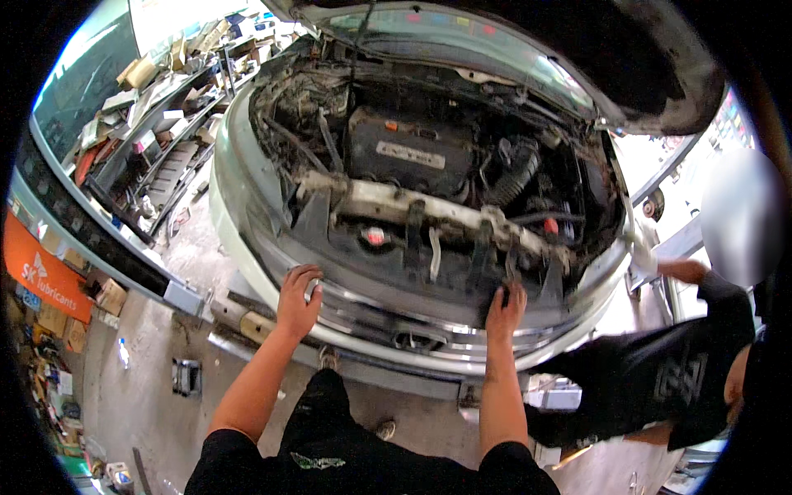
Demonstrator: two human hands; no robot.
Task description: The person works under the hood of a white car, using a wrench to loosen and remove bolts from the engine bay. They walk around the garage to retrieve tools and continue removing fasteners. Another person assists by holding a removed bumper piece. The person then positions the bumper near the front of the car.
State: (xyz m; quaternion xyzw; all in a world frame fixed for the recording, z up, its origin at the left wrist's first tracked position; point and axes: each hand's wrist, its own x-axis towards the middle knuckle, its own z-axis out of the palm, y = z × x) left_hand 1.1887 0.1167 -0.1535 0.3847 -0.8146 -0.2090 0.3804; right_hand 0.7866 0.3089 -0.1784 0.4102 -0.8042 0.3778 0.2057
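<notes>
A pale car stands with its hood (577, 49) raised and its engine bay (429, 165) exposed. My left hand (299, 299) lies flat with fingers spread on the chrome front grille strip (371, 309). My right hand (506, 309) rests on the same front edge further right, its fingers reaching up to a dark bracket under the dirty white radiator support bar (412, 206). Neither hand holds anything. A black engine cover (408, 148) sits behind the bar.
Another person in black clothes (660, 371) bends at the car's right front corner. Cluttered shelves of parts and boxes (148, 124) run along the left. A bottle (123, 353) and small items lie on the concrete floor (148, 404).
</notes>
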